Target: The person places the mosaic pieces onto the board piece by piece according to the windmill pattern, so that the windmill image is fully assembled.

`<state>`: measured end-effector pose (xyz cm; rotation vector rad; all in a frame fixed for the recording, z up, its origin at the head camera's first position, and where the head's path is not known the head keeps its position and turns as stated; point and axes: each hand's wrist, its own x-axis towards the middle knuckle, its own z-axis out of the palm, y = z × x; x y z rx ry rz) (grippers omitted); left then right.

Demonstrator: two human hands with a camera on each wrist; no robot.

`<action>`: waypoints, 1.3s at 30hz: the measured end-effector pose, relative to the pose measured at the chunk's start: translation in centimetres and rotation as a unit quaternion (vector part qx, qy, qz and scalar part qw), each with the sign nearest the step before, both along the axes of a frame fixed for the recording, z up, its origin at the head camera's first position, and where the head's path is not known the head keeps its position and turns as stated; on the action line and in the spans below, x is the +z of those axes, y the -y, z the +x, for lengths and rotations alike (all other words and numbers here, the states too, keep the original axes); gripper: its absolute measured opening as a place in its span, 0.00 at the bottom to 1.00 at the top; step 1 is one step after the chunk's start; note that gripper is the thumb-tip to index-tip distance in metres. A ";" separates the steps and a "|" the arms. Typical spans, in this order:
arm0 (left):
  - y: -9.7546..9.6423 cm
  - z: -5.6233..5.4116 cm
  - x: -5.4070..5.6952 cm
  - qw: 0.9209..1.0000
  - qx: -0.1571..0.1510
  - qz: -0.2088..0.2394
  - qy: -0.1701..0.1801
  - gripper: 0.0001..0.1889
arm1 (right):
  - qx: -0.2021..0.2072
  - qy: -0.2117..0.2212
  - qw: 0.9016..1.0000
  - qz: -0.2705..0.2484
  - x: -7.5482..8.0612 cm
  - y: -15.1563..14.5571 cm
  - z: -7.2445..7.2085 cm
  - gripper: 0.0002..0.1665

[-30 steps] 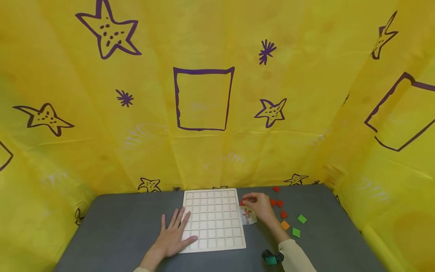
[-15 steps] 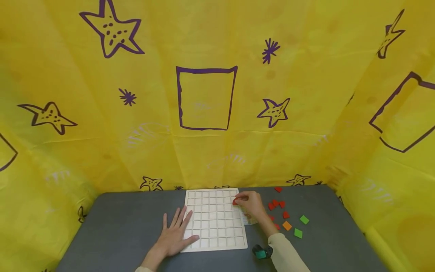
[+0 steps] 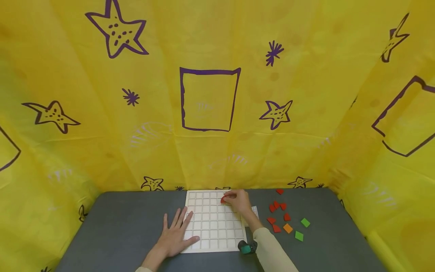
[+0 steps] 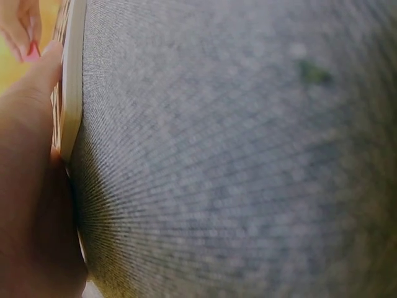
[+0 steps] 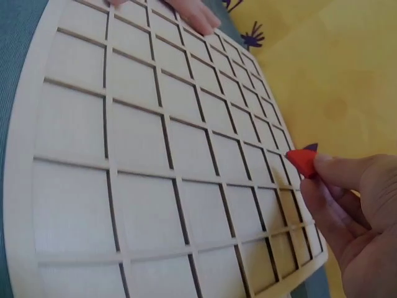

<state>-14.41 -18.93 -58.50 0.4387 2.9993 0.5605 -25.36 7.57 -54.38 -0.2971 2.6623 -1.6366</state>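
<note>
A pale wooden grid board (image 3: 216,249) with square compartments lies on the grey table. My right hand (image 3: 239,202) pinches a red rounded tile (image 3: 223,199) between thumb and fingers, over the board's far right part. The right wrist view shows the red tile (image 5: 303,161) standing tilted at the fingertips, close over the far compartments. My left hand (image 3: 175,234) lies with fingers spread on the board's left edge. In the left wrist view its thumb (image 4: 46,68) reaches along the board's rim (image 4: 73,81).
Right of the board lie several red tiles (image 3: 287,217), an orange square (image 3: 288,228) and two green squares (image 3: 299,236). A printed card (image 3: 255,211) sits beside the board, partly hidden by my right arm. A yellow cloth (image 3: 210,158) stands behind the table.
My right hand has carried the red tile left, from above the printed card to over the board. My left hand stays on the board's left edge.
</note>
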 end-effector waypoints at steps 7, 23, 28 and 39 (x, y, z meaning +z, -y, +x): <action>0.1 -0.1 -0.5 1.000 0.004 0.002 -0.017 0.48 | 0.012 -0.001 1.000 0.014 0.2 1.6 -0.3 0.06; 0.1 0.1 0.3 1.000 0.003 0.004 -0.016 0.47 | 0.014 0.013 1.000 -0.009 -1.4 4.3 -0.1 0.06; 0.0 0.1 0.8 1.000 0.009 -0.019 0.009 0.48 | -0.002 0.017 1.000 0.009 -1.1 4.2 -0.2 0.05; -0.3 0.1 0.4 1.000 0.008 -0.017 0.001 0.48 | -0.005 0.023 0.999 0.023 -1.2 4.1 -0.3 0.04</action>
